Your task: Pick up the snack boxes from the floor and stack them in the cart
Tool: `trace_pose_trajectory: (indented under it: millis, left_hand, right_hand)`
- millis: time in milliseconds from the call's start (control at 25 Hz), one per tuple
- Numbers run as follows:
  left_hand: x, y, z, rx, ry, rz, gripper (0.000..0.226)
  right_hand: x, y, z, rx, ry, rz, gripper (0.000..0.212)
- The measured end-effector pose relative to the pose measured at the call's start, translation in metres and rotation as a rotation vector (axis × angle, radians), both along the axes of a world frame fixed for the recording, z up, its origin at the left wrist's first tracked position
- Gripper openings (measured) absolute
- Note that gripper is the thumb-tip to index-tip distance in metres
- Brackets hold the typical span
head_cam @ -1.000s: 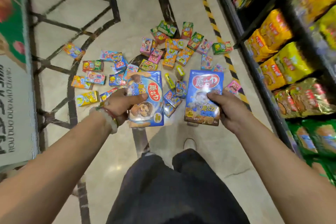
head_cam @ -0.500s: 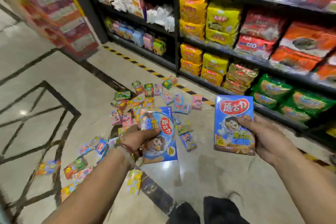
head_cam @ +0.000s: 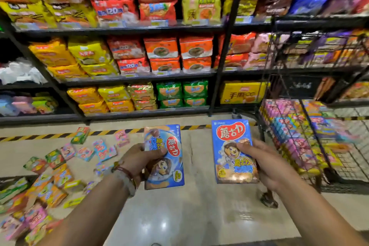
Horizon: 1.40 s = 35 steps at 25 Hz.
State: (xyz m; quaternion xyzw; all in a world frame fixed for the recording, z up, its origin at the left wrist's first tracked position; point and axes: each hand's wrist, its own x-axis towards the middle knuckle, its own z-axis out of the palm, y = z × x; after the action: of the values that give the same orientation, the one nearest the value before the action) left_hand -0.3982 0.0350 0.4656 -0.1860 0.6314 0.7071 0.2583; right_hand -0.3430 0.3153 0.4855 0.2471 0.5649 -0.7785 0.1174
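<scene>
Carrying two large blue snack boxes above the floor (head_cam: 179,215), the person faces the shelves (head_cam: 139,75) with the wire cart (head_cam: 303,146) at the right. Left hand (head_cam: 137,161): fingers and thumb wrapped around the left edge of the left blue box (head_cam: 164,158), which is held upright with its print turned sideways. Right hand (head_cam: 265,163): thumb across the front and fingers behind the right blue box (head_cam: 232,152), held upright with its print the right way up, just beside the cart's near side. Neither box touches the floor or the cart.

Progress, as judged from this view: the cart already holds several tidy layers of small coloured stacked boxes (head_cam: 287,126) behind its wire side, so a good part of the stacking appears done. Many small snack boxes (head_cam: 56,181) lie scattered on the floor toward its left edge, some near the black-and-yellow hazard stripe (head_cam: 40,137) that runs along the foot of the shelves. The two blue boxes in hand are lifted but not yet placed; the step in progress is the carry to the cart. Remaining work: set both blue boxes on the stack, then gather the loose pile. The shelves carry bagged noodles (head_cam: 163,52), not part of the task
</scene>
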Motion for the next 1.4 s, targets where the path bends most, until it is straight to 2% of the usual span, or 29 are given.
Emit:
trace_pose_trajectory:
  millis: [80,240,440,680,800,1080,1240,1400]
  left_hand:
    - [0.012,0.064,0.004,0.007,-0.018,-0.110,0.035]
    - [0.040,0.192,0.007,0.043,-0.040,-0.307,0.036]
    - [0.070,0.314,0.006,0.081,-0.069,-0.496,0.036]
    - [0.080,0.402,0.003,0.086,-0.057,-0.637,0.041]
    - [0.067,0.436,-0.002,0.081,-0.055,-0.662,0.039]
    - [0.004,0.520,-0.009,0.095,-0.073,-0.621,0.034]
    - [-0.044,0.562,-0.012,0.098,-0.085,-0.602,0.012]
    - [-0.084,0.584,-0.011,0.060,-0.078,-0.519,0.015]
  right_hand:
    - [0.036,0.054,0.004,0.001,-0.002,-0.109,0.024]
    - [0.110,0.157,0.012,0.013,0.037,-0.289,0.024]
    - [0.186,0.245,0.015,0.054,0.030,-0.504,0.014]
    - [0.227,0.306,0.003,0.063,-0.017,-0.680,0.036]
    - [0.221,0.333,-0.001,0.044,-0.031,-0.700,0.037]
    - [0.148,0.412,0.008,0.086,-0.039,-0.676,0.022]
    - [0.101,0.447,0.009,0.092,-0.044,-0.664,0.022]
    - [0.053,0.475,0.003,0.066,-0.034,-0.628,0.023]
